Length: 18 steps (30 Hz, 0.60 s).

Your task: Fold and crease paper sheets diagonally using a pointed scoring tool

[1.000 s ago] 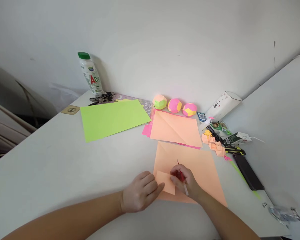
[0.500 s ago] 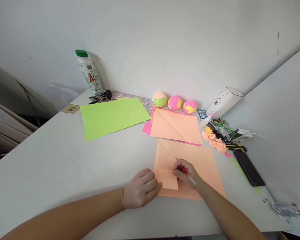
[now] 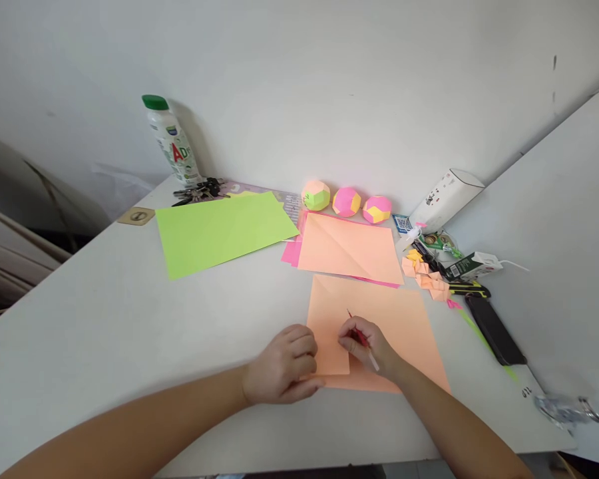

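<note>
A large peach sheet [image 3: 409,319] lies on the table before me. On its lower left part is a smaller square peach paper [image 3: 332,356]. My left hand [image 3: 284,366] is closed at that square's left edge, fingers curled over it and thumb stretched along the bottom. My right hand [image 3: 369,346] is closed around a slim red pen-like tool [image 3: 362,338] with a thin pointed tip and a pale rear end. Its fingertips are at the square's right edge; whether they also pinch the paper is hidden.
A green sheet [image 3: 224,233] lies at left, and stacked peach and pink sheets [image 3: 349,246] lie behind. Three folded paper balls [image 3: 347,201] stand by the wall. A bottle [image 3: 172,143] and keys [image 3: 199,191] are back left; folded peach pieces [image 3: 429,283] and a black case [image 3: 496,329] are right.
My left hand has shifted slightly, its thumb now lower and stretched out along the small paper's bottom edge. My right hand has moved a little left with the red tool.
</note>
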### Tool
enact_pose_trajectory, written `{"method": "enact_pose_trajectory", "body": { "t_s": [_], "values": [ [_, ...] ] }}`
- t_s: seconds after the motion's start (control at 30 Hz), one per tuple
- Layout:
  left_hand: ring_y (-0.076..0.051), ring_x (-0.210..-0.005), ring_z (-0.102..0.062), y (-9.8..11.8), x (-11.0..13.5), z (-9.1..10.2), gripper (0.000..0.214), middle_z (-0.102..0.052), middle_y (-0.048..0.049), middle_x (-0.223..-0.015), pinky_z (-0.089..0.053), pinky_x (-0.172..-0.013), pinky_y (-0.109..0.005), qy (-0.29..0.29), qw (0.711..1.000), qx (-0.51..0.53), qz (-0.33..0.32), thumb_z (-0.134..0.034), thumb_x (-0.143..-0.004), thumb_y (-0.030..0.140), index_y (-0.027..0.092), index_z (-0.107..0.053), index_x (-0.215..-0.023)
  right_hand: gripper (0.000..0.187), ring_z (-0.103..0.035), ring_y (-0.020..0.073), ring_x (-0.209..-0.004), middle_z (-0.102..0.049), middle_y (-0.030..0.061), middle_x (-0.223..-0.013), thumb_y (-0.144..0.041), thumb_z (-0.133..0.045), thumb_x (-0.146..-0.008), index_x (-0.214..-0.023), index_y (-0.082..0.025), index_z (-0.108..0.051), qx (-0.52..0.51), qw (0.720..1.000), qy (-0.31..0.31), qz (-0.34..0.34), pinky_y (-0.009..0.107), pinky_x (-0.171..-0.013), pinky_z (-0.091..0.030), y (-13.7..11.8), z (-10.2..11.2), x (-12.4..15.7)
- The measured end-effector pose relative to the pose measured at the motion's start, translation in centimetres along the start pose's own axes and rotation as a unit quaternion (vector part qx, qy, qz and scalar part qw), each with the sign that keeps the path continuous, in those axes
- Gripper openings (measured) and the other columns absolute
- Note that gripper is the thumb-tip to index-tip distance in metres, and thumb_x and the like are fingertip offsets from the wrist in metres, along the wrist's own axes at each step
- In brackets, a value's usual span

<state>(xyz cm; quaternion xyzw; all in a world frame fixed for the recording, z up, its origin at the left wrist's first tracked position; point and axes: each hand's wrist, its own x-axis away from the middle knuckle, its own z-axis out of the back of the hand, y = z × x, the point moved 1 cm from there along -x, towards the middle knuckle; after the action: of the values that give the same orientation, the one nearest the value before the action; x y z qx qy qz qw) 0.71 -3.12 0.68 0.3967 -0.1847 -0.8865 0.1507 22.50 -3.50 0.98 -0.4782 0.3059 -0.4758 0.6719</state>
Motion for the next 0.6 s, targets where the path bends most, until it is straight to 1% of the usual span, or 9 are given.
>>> {"method": "enact_pose_trajectory", "body": {
  "t_s": [0.03,0.1,0.13,0.2,0.27,0.37,0.47,0.6],
  "values": [
    [-0.016,-0.071,-0.047,-0.2,-0.1,0.1,0.027,-0.051,-0.0041,-0.073,-0.045,-0.067,-0.032,0.002,0.999,0.027,0.036,-0.041,-0.093,0.029,0.018,-0.049,-0.070,0.016,-0.044,0.0104,-0.058,-0.051,-0.0021,-0.067,-0.036,-0.055,-0.087,-0.081,-0.020,-0.054,0.014,1.000,0.001,0.012,0.024,-0.055,-0.039,-0.2,-0.2,0.1],
    [-0.015,-0.073,-0.050,-0.7,-0.2,0.1,0.021,-0.053,-0.0049,-0.078,-0.046,-0.067,-0.029,0.005,0.993,0.046,0.106,-0.040,-0.092,0.022,0.018,-0.052,-0.075,0.015,-0.043,0.0102,-0.057,-0.051,-0.0022,-0.066,-0.032,-0.053,-0.088,-0.078,-0.020,-0.054,0.043,0.998,0.003,0.040,0.024,-0.055,-0.038,-0.5,-0.6,0.1],
    [-0.014,-0.074,-0.051,-0.9,-0.2,0.1,0.019,-0.054,-0.0054,-0.081,-0.046,-0.065,-0.027,0.005,0.990,0.045,0.133,-0.040,-0.091,0.018,0.017,-0.053,-0.077,0.015,-0.043,0.0102,-0.056,-0.050,-0.0023,-0.064,-0.030,-0.052,-0.088,-0.076,-0.020,-0.053,0.056,0.997,0.004,0.054,0.024,-0.054,-0.038,-0.6,-0.8,0.1],
    [-0.013,-0.073,-0.051,-1.4,-0.3,0.1,0.017,-0.054,-0.0066,-0.087,-0.045,-0.062,-0.025,-0.002,0.986,0.037,0.163,-0.041,-0.089,0.014,0.017,-0.056,-0.082,0.016,-0.041,0.0105,-0.055,-0.049,-0.0026,-0.062,-0.027,-0.050,-0.088,-0.074,-0.021,-0.053,0.082,0.993,0.007,0.082,0.025,-0.054,-0.037,-0.8,-1.1,0.1],
    [-0.013,-0.072,-0.051,-1.8,-0.3,0.1,0.017,-0.054,-0.0060,-0.088,-0.045,-0.061,-0.024,-0.019,0.984,0.037,0.176,-0.044,-0.087,0.013,0.017,-0.058,-0.080,0.015,-0.041,0.0110,-0.056,-0.048,-0.0024,-0.062,-0.025,-0.048,-0.088,-0.074,-0.021,-0.053,0.104,0.989,0.009,0.101,0.025,-0.054,-0.037,-0.8,-1.3,0.1],
    [-0.013,-0.074,-0.050,-2.2,-0.3,0.3,0.018,-0.052,-0.0050,-0.087,-0.046,-0.064,-0.024,-0.046,0.982,0.046,0.177,-0.046,-0.085,0.012,0.017,-0.060,-0.074,0.014,-0.041,0.0118,-0.056,-0.049,-0.0018,-0.063,-0.020,-0.047,-0.087,-0.075,-0.022,-0.053,0.127,0.986,0.003,0.109,0.026,-0.054,-0.037,-0.6,-1.3,0.2],
    [-0.014,-0.077,-0.050,-2.6,-0.1,0.5,0.018,-0.051,-0.0056,-0.089,-0.046,-0.068,-0.026,-0.066,0.981,0.055,0.172,-0.048,-0.083,0.012,0.017,-0.060,-0.071,0.016,-0.041,0.0126,-0.056,-0.050,-0.0008,-0.062,-0.019,-0.044,-0.088,-0.076,-0.023,-0.055,0.142,0.984,-0.003,0.104,0.027,-0.054,-0.038,-0.3,-1.4,0.3],
    [-0.015,-0.084,-0.051,-3.1,0.1,0.8,0.013,-0.051,-0.0068,-0.095,-0.047,-0.074,-0.028,-0.096,0.979,0.069,0.165,-0.053,-0.083,0.013,0.016,-0.062,-0.074,0.021,-0.041,0.0135,-0.056,-0.050,-0.0002,-0.059,-0.020,-0.042,-0.091,-0.076,-0.023,-0.057,0.149,0.985,0.003,0.093,0.028,-0.054,-0.040,-0.3,-1.7,0.5]
  ]
}}
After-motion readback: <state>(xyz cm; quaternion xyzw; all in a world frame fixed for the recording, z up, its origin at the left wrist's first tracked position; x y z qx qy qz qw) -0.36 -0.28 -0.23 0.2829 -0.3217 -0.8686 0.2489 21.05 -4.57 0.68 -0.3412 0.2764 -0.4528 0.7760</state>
